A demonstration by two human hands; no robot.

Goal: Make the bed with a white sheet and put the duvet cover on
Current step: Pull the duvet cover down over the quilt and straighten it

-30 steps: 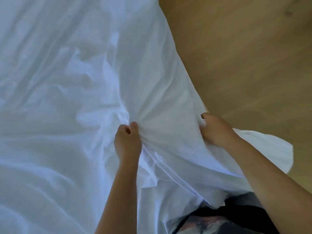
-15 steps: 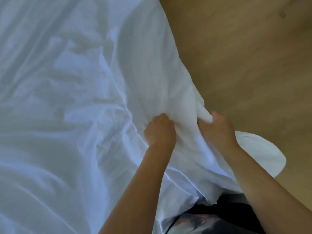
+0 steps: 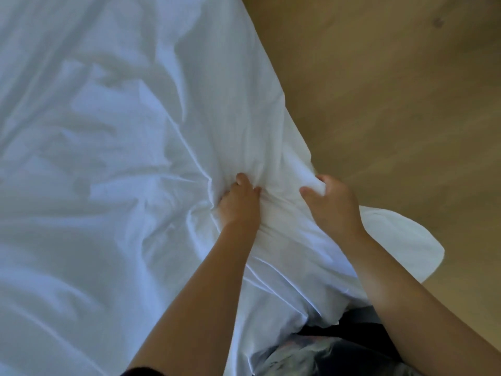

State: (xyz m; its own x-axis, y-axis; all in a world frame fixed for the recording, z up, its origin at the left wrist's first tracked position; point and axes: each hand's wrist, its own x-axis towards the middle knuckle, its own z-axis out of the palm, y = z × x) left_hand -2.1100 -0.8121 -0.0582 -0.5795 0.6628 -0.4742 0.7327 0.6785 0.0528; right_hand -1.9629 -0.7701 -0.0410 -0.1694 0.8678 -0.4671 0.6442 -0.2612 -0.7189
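Observation:
White, wrinkled bedding (image 3: 113,164) covers the left and middle of the head view, and its right edge runs diagonally along the floor. My left hand (image 3: 240,203) is closed on a bunch of this white fabric near that edge. Just to its right, my right hand (image 3: 329,203) pinches the fabric's edge between thumb and fingers. The cloth between both hands is gathered into folds. A rounded white corner (image 3: 401,248) hangs out beyond my right wrist, over the floor. I cannot tell whether the cloth is the sheet or the duvet cover.
A light wooden floor (image 3: 393,85) fills the right side of the view. My dark, patterned clothing (image 3: 325,354) shows at the bottom, close against the hanging fabric.
My left hand has moved right along the fabric, close to my right hand. The cloth between them has bunched up, and my right hand has shifted its hold slightly on the edge.

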